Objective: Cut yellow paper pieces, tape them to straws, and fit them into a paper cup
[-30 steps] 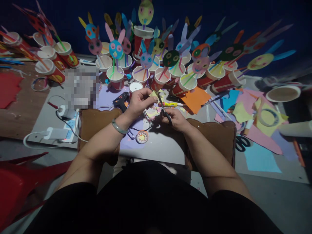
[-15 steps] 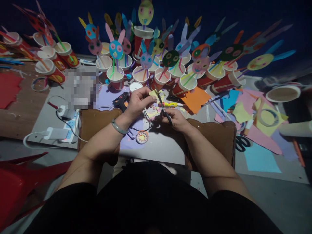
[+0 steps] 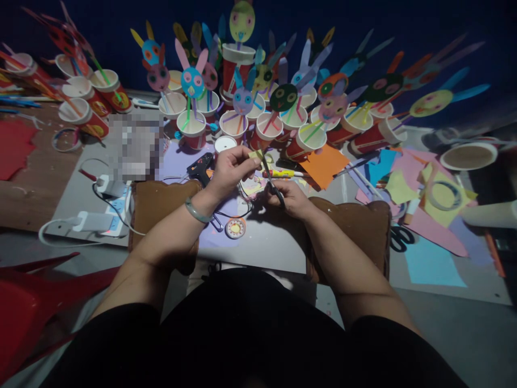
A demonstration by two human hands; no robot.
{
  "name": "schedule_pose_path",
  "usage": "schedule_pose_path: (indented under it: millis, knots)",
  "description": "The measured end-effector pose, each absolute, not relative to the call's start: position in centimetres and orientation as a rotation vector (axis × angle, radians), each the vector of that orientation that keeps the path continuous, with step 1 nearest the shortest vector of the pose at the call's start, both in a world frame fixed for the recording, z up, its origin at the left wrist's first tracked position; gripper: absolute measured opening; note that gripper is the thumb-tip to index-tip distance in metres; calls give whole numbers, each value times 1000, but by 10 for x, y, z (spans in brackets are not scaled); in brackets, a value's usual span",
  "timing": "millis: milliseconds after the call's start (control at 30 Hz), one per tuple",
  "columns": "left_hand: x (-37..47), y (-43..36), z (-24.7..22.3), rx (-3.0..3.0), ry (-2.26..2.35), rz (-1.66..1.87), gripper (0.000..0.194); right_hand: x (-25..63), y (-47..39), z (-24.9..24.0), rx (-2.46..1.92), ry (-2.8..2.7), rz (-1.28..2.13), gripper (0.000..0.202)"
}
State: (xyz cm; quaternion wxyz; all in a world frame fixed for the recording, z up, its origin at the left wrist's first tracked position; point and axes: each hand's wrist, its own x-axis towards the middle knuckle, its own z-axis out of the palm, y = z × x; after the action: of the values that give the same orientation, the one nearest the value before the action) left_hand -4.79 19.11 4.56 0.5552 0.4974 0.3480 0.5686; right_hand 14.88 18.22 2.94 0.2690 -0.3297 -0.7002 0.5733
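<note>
Over the middle of the table, my left hand pinches a small piece of yellow paper between thumb and fingers. My right hand is closed round the black handles of a pair of scissors. The scissor blades point up and away from me, right at the paper's edge. Below the hands lie paper scraps and a yellow and red marker. A black glue gun rests left of my left hand, and a small round dial-like disc lies nearer to me.
Several paper cups with rabbit-faced straws line the back. Orange paper lies right of the hands. Coloured sheets, a tape roll and other black scissors are further right. A power strip with cables sits left. Brown padded pieces lie under my forearms.
The yellow paper has shifted slightly in my left fingers, and the scissor blades look closer together at its edge. Both arms have stayed almost in place.
</note>
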Motion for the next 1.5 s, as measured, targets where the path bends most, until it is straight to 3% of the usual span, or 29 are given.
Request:
schedule_pose_path:
  millis: [700, 1500]
  knots:
    - [-47, 189, 48, 1151, 797, 1318, 45, 147, 181, 31, -884, -1882, 1525, 46]
    - [-49, 192, 40, 1199, 796, 1368, 44, 149, 182, 28, -882, -1863, 1534, 54]
